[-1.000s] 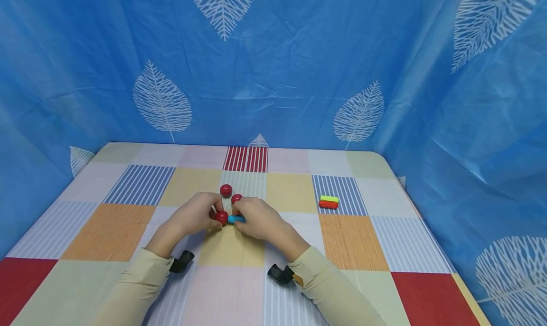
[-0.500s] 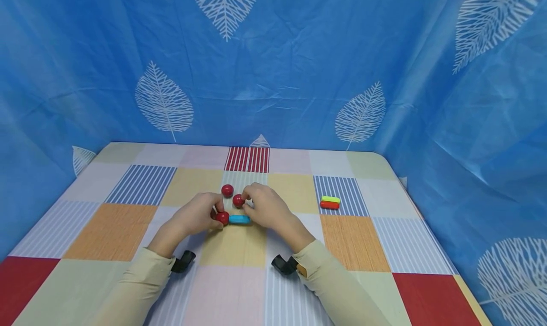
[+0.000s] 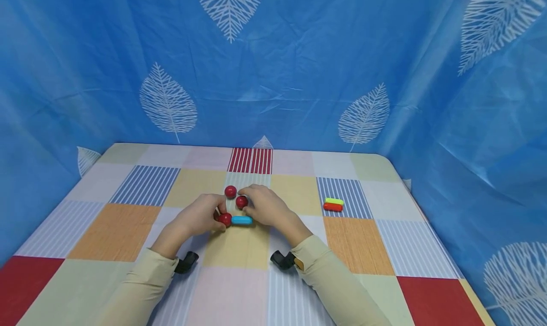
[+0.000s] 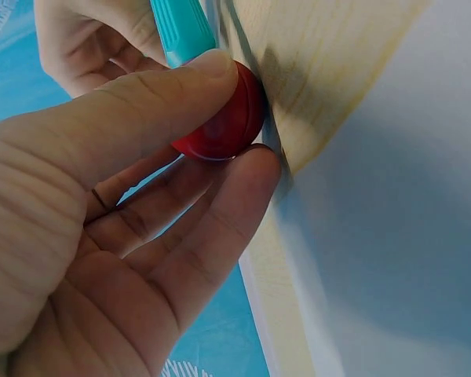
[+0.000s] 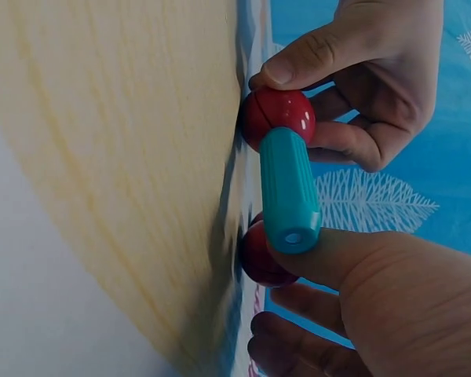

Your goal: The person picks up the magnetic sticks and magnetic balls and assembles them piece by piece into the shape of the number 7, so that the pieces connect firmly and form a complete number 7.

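My left hand pinches a red ball between thumb and fingers on the checked tablecloth. A cyan stick lies joined to that ball's right side. The left wrist view shows the ball in my pinch with the stick's end above it. My right hand sits just behind the stick, its fingers curled round a second red ball. In the right wrist view this ball is under my thumb, beside the stick. A third red ball lies free just behind.
A yellow-green stick and a red stick lie side by side to the right on a blue-striped square. Blue leaf-print cloth walls in the table at the back and both sides.
My right hand let go of the cyan stick and moved back to the second red ball. My left hand kept its hold on the first ball.
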A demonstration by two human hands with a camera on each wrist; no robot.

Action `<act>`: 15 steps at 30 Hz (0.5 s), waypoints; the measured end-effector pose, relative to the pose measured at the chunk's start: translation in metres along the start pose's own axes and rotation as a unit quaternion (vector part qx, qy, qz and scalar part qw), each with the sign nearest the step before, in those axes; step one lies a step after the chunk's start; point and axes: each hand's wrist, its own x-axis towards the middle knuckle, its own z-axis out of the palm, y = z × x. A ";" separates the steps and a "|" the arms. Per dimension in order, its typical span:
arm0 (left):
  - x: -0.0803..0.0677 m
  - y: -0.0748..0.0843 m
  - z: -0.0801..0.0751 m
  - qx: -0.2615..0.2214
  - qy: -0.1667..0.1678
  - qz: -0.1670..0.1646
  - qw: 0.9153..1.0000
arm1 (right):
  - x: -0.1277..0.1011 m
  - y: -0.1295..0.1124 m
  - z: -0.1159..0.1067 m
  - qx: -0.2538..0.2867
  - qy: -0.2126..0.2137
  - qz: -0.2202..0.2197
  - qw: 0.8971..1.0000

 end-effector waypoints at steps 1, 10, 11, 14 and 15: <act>0.000 0.001 0.000 -0.002 0.000 0.001 1.000 | 0.000 0.000 0.001 0.004 -0.002 0.000 1.000; 0.000 0.003 0.001 -0.004 -0.005 -0.009 1.000 | 0.001 0.003 0.003 0.021 0.001 0.025 0.999; 0.000 0.003 0.000 -0.002 -0.004 -0.009 1.000 | 0.000 0.003 0.002 0.022 0.001 0.026 0.999; 0.000 0.002 -0.001 0.003 -0.003 -0.008 1.000 | -0.002 0.003 -0.001 0.026 0.002 0.030 0.999; 0.000 0.002 -0.001 0.004 -0.003 -0.008 1.000 | -0.003 0.002 -0.002 0.028 0.001 0.032 0.999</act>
